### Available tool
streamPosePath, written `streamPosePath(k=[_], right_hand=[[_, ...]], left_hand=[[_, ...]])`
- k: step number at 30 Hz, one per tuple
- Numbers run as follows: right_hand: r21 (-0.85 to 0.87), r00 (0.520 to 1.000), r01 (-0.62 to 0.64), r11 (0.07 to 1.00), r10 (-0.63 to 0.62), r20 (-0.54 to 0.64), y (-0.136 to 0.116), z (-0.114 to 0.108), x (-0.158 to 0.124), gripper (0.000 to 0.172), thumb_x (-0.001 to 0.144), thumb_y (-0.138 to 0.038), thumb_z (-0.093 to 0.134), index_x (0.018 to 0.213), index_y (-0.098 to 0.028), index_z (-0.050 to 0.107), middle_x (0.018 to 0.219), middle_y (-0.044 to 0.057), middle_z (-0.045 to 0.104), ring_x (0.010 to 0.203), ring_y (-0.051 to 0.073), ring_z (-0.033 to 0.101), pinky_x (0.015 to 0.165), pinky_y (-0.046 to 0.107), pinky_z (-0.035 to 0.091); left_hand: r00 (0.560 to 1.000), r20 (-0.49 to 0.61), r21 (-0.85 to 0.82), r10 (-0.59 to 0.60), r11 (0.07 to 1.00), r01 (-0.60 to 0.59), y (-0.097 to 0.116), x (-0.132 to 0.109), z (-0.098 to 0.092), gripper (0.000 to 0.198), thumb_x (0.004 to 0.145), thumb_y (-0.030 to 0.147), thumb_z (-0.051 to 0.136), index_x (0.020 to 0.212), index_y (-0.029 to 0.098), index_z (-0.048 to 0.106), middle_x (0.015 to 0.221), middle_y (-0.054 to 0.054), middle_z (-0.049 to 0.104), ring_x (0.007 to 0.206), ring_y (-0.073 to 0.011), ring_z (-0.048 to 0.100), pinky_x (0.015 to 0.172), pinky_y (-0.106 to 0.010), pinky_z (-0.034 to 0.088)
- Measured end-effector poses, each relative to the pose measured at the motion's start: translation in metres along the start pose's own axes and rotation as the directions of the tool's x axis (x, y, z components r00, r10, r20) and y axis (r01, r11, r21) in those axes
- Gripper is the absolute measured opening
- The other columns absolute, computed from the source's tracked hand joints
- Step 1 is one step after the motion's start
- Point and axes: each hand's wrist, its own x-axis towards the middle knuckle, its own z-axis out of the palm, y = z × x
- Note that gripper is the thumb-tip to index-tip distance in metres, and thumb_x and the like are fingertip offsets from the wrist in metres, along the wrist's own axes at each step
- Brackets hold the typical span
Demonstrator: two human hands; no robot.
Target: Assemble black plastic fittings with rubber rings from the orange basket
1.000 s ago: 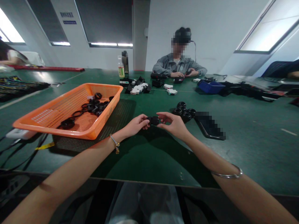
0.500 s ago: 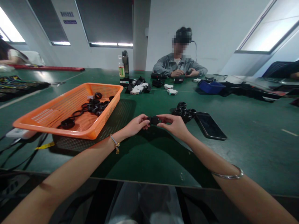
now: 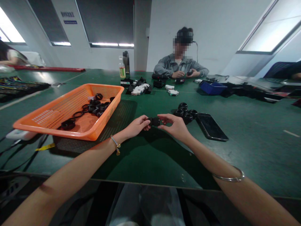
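Left hand [image 3: 142, 122]: forearm in from near left, palm turned inward; thumb and fingers pinch the left end of a small black cylindrical part [image 3: 155, 121]. Right hand [image 3: 172, 123]: forearm in from near right, thumb and forefinger curved about the part's right end; contact there cannot be told. Part: level, just above the table's near middle, its left end hidden by fingers.

Surface: broad, dark-green, smooth tabletop [image 3: 145, 163]. Room: pale plain wall [image 3: 221, 37], dark flat window blinds [image 3: 105, 22] at far left; a person in a grey jacket [image 3: 166, 66] seated across the far side.

Left: orange perforated plastic basket [image 3: 56, 134], holding loose black rings [image 3: 95, 108]. Right, just beyond the right hand: a cluster of glossy black round pieces [image 3: 184, 112]; beside it, a black flat phone [image 3: 213, 127]. Far middle: pile of black and white pieces [image 3: 140, 89]; clear bottle with yellowish label [image 3: 122, 69]. Far right: blue open box [image 3: 213, 88].
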Motion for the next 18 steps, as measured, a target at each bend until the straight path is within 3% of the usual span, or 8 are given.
streamPosePath(k=[6, 18], right_hand=[[0.018, 1.000, -0.015, 1.000, 0.015, -0.012, -0.0006, 0.0004, -0.0006, 0.029, 0.062, -0.024, 0.070, 0.091, -0.019, 0.068, 0.079, 0.003, 0.069, 0.070, 0.017, 0.062, 0.069, 0.033, 0.052], [0.025, 0.999, -0.033, 0.999, 0.033, 0.018, -0.0019, -0.0014, -0.0013, 0.033, 0.063, -0.028, 0.069, 0.094, -0.016, 0.070, 0.082, 0.006, 0.071, 0.070, 0.018, 0.064, 0.069, 0.033, 0.054]], left_hand=[[1.000, 0.006, 0.000, -0.004, 1.000, 0.004, 0.0003, -0.0002, -0.0003, 0.014, 0.081, 0.028, 0.051, 0.078, 0.016, 0.045, 0.062, 0.004, 0.053, 0.056, -0.0073, 0.050, 0.059, -0.022, 0.041], [1.000, 0.008, 0.011, -0.009, 1.000, 0.009, 0.0027, -0.0015, 0.0005, 0.009, 0.083, 0.023, 0.047, 0.078, 0.016, 0.045, 0.062, 0.004, 0.053, 0.056, -0.0077, 0.049, 0.059, -0.022, 0.040]])
